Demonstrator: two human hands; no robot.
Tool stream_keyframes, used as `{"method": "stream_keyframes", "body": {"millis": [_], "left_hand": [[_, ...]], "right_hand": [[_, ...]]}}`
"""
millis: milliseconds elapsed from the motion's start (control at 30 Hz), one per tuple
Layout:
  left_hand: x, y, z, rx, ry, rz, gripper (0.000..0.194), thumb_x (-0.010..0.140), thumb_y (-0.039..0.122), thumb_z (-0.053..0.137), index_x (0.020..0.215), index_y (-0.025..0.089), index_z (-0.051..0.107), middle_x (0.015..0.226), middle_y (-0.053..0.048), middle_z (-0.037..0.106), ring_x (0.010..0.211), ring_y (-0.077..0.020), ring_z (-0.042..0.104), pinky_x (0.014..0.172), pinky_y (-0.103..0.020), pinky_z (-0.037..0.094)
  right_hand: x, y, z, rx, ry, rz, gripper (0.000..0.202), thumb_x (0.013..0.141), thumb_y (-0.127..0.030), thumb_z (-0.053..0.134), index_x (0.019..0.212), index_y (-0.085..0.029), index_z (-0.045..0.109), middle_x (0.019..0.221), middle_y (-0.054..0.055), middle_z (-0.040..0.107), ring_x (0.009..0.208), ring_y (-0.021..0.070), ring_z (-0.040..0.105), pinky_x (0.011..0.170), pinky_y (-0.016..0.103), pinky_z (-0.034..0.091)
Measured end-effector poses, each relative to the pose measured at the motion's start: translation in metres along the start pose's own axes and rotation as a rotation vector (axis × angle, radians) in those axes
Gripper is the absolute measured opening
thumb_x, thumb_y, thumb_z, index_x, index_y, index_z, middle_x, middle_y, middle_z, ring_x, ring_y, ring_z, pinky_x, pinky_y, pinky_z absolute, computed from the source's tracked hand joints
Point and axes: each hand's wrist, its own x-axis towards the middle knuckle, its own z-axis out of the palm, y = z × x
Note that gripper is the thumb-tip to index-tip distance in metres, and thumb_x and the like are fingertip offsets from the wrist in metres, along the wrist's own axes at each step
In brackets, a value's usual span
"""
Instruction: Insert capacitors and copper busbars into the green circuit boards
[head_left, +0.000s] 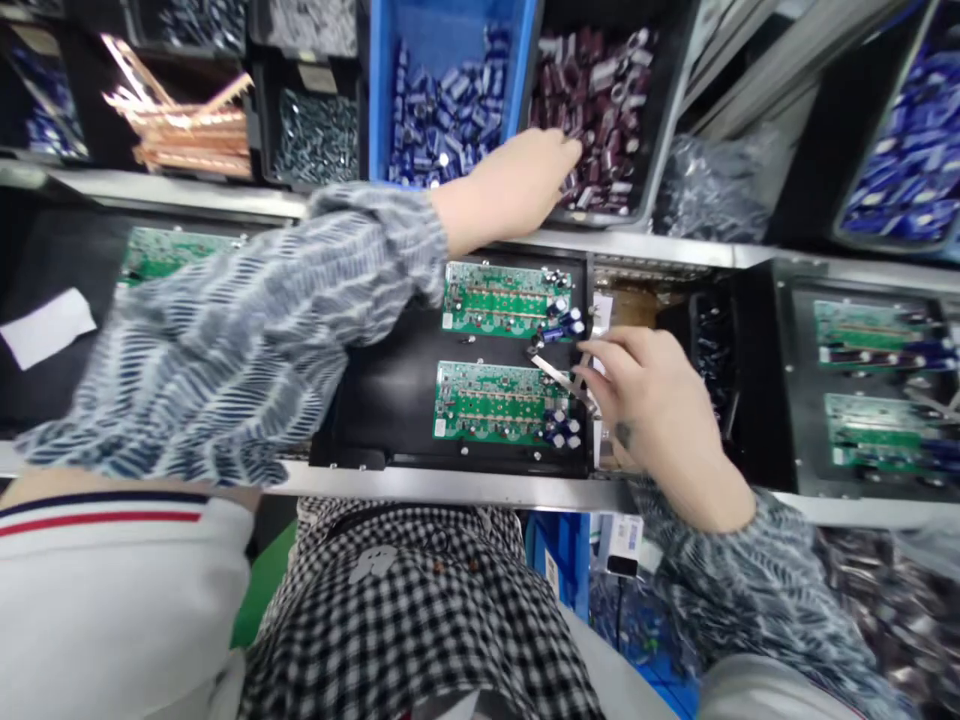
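Observation:
My left hand (517, 185) reaches over the left edge of a black bin of dark red capacitors (611, 120), beside a blue bin of blue capacitors (446, 110). Its fingertips are hidden behind the hand. Near the right edge of a black tray (390, 390), my right hand (652, 400) has its thumb and fingers pinched on a thin metal strip-like tool (559, 376). Two green circuit boards lie in this tray, an upper one (495, 300) and a lower one (487, 402). Both carry blue capacitors at their right ends; one blue capacitor (553, 335) lies on its side at the upper board.
Bins of screws (317, 135) and copper strips (191, 135) stand at the back left. A metal rail (450, 487) runs along the front. Another tray with two boards (862, 430) sits at the right, past a small bin of dark parts (712, 350).

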Motion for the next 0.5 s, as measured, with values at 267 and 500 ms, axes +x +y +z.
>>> {"method": "stream_keyframes", "body": {"millis": [267, 500], "left_hand": [[0.069, -0.001, 0.025, -0.15, -0.123, -0.154, 0.078, 0.096, 0.02, 0.064, 0.16, -0.001, 0.024, 0.16, -0.028, 0.025, 0.141, -0.0429, 0.04, 0.118, -0.043, 0.026], [0.083, -0.008, 0.036, -0.673, 0.031, -0.258, 0.088, 0.077, -0.007, 0.069, 0.157, 0.008, 0.033, 0.168, -0.008, 0.013, 0.149, -0.037, 0.021, 0.126, -0.043, 0.005]], "right_hand": [[0.041, 0.018, 0.042, -0.149, -0.152, -0.155, 0.02, 0.1, -0.018, 0.049, 0.098, -0.016, 0.069, 0.09, 0.011, 0.063, 0.083, 0.0253, 0.048, 0.07, 0.037, 0.038], [0.038, 0.021, 0.016, -0.023, -0.102, -0.077, 0.014, 0.096, -0.029, 0.055, 0.097, -0.018, 0.065, 0.084, 0.009, 0.064, 0.078, 0.0252, 0.056, 0.068, 0.038, 0.043]]}}
